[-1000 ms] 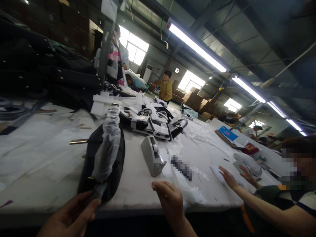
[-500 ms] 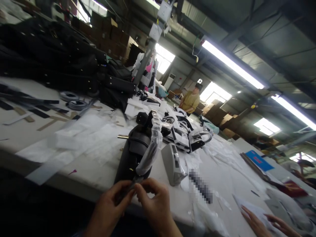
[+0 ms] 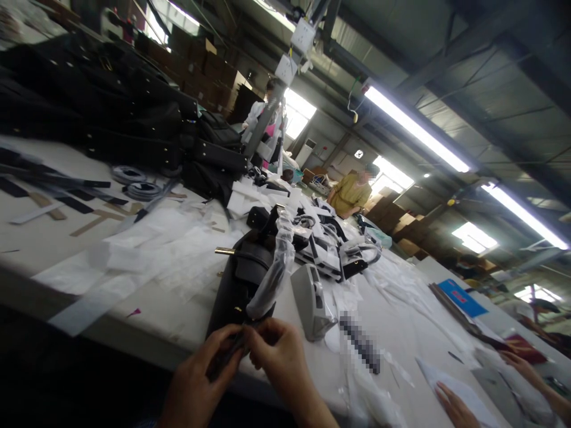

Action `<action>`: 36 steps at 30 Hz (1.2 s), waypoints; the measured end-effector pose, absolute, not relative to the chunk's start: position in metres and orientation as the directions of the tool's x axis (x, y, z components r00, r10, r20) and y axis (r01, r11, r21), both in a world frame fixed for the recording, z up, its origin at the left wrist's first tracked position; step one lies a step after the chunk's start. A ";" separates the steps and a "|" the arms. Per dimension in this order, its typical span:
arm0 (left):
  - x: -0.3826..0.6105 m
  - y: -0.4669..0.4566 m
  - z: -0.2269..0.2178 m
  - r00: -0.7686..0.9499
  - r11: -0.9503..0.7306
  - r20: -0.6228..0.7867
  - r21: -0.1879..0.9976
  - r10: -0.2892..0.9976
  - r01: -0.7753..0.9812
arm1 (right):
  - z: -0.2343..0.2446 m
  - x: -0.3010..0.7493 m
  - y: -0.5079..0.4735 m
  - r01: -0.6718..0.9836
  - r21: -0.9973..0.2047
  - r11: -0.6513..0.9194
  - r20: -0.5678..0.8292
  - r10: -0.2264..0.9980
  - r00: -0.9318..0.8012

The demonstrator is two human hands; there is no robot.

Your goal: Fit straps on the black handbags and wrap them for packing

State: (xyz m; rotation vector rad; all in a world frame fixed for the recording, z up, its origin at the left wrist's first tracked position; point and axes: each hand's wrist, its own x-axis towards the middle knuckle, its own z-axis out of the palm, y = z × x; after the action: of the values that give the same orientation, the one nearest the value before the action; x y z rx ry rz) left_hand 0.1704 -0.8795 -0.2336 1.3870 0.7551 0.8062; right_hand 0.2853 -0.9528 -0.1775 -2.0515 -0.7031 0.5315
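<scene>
A black handbag (image 3: 225, 291) lies on the table before me, its handle (image 3: 272, 276) wrapped in clear plastic. At the near end of the bag, my left hand (image 3: 207, 368) is closed round a narrow dark strap (image 3: 229, 356). My right hand (image 3: 281, 353) pinches the same piece between thumb and fingers, right against the left fingertips. Whether the strap is joined to the bag is hidden behind my fingers. A gold-coloured metal bar (image 3: 224, 251) sticks out from the left of the bag.
A grey-white tape dispenser (image 3: 312, 303) stands just right of the bag. White wrapping sheets (image 3: 156, 255) spread to the left, with a heap of black bags (image 3: 129, 119) behind. A co-worker's hand (image 3: 455, 404) rests on white paper (image 3: 439, 380) at the right.
My hands stay at the strap, the right fingers shifting slightly. One co-worker's hand has moved from the paper up and right. The person in yellow at the back leans further over.
</scene>
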 end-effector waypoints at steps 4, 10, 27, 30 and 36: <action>0.170 -0.880 -0.230 0.519 0.077 -0.037 0.996 0.854 -0.055 | -0.175 0.287 -0.956 0.223 -0.891 -0.396 -0.130 0.692 0.710; 0.169 -0.873 -0.235 0.635 0.314 -0.186 0.945 0.750 -0.094 | -0.175 0.292 -0.968 -0.093 -0.977 -0.192 -0.211 0.810 0.547; 0.163 -0.863 -0.217 0.722 0.535 -0.420 0.841 0.549 0.082 | -0.220 0.262 -0.950 -0.180 -0.983 0.029 -0.122 0.630 0.767; 0.163 -0.861 -0.216 0.718 0.521 -0.413 0.850 0.560 0.083 | -0.219 0.264 -0.950 -0.161 -0.987 -0.028 -0.145 0.612 0.778; 0.164 -0.867 -0.213 0.733 0.515 -0.367 0.857 0.573 0.027 | -0.217 0.265 -0.949 -0.103 -0.985 -0.135 -0.165 0.609 0.776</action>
State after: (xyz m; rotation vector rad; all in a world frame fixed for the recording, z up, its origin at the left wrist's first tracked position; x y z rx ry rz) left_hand 0.1641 -0.8670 -0.2127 0.9901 0.6935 0.3611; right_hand 0.2646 -0.9491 -0.2170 -1.5987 -0.4141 0.6449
